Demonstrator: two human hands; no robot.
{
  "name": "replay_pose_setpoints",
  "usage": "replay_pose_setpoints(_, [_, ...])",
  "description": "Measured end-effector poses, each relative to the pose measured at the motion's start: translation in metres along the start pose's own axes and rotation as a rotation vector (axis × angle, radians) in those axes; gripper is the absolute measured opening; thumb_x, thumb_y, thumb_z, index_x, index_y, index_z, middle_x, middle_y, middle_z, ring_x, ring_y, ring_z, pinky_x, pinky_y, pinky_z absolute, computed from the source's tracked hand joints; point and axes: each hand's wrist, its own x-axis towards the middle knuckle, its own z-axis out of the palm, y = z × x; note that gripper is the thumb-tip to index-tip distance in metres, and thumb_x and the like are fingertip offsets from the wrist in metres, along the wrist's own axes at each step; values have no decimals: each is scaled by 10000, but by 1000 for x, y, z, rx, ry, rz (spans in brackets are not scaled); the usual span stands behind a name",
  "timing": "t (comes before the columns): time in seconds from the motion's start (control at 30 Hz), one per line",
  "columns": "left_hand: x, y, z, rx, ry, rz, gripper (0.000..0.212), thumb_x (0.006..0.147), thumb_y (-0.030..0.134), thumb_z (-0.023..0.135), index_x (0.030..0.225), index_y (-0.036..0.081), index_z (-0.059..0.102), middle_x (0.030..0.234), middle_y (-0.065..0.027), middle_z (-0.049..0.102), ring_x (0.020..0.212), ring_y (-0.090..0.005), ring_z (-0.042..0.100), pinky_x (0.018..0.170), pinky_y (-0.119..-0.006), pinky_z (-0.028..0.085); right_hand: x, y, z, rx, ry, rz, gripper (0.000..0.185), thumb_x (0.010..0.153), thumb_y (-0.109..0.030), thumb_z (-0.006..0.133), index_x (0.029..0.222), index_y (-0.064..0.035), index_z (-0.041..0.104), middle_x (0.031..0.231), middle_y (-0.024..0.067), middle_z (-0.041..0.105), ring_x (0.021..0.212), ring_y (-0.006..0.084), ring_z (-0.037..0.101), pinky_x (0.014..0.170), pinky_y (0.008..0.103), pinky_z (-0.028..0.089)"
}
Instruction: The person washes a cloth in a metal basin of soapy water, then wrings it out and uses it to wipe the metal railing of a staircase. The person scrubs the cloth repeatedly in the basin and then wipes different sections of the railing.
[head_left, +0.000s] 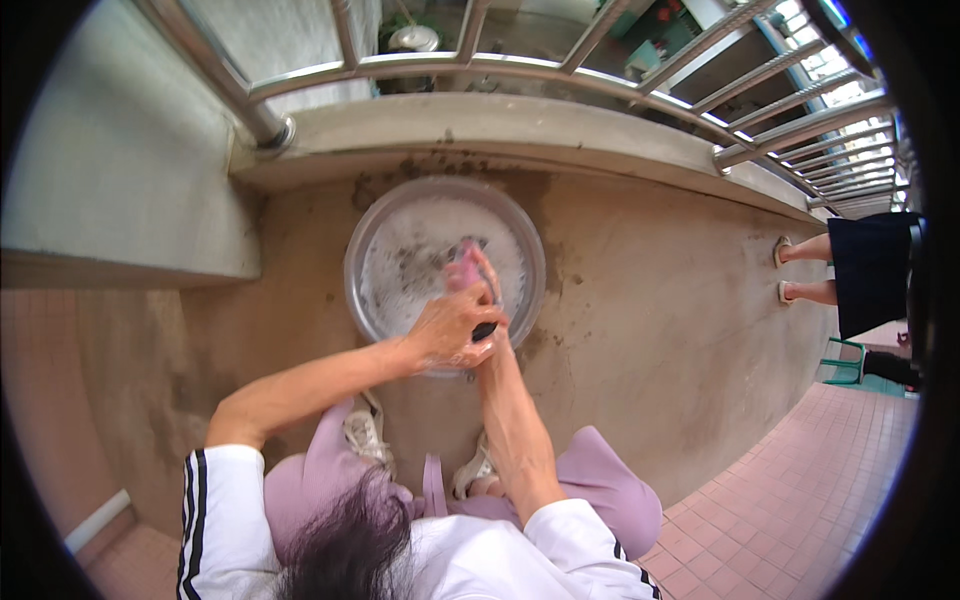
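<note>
A round metal basin (534, 259) of foamy, sudsy water stands on the floor before me. My left hand (454, 322) reaches in from the left, wet with suds, its fingers curled around a small black object (484, 330) against my right wrist. What the object is cannot be told. Beyond it, my right hand (484, 274) is over the foam, blurred, beside something pinkish and dark (466, 259) that may be wet cloth. Whether my right hand grips it is unclear. Dark patches show in the foam left of my hands.
A concrete ledge (525, 124) with metal railings (517, 67) runs beyond the basin. A concrete pillar (135, 165) stands at left. At far right are a person in a dark skirt (870, 274) and a green stool (844, 364). My shoes (367, 435) are close to the basin.
</note>
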Motion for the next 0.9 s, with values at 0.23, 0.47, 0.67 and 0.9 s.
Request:
replay_pose_setpoints(0.23, [12,-28,18,297,290,163,221,777,244,693,937,102,638,909,-77,546,744,-239,633,587,-343,522,-3,25,3,-351,159,-397,336,819,-325,696,1034,-99,571,887,71,611,781,218,623,692,340,538])
replay_pose_setpoints(0.47, [28,-88,3,399,352,82,175,751,223,632,785,62,569,771,-104,587,641,-281,637,540,-372,521,6,42,14,-695,416,-532,282,846,-320,641,946,-60,601,801,70,596,722,197,619,667,317,541])
replay_pose_setpoints(0.67, [14,-135,-12,549,325,-20,216,801,266,654,889,87,571,849,-89,618,729,-285,644,585,-385,528,4,8,10,-832,821,-758,486,825,-389,690,977,68,627,841,135,613,770,295,622,720,382,497])
replay_pose_setpoints(0.9, [-1,-149,-26,760,9,-64,637,766,289,697,1315,65,462,1313,-108,498,1295,-261,391,1091,-535,231,-9,12,-5,-1840,1042,-1087,463,779,-273,677,1179,-47,622,1260,223,487,1137,367,505,960,459,415])
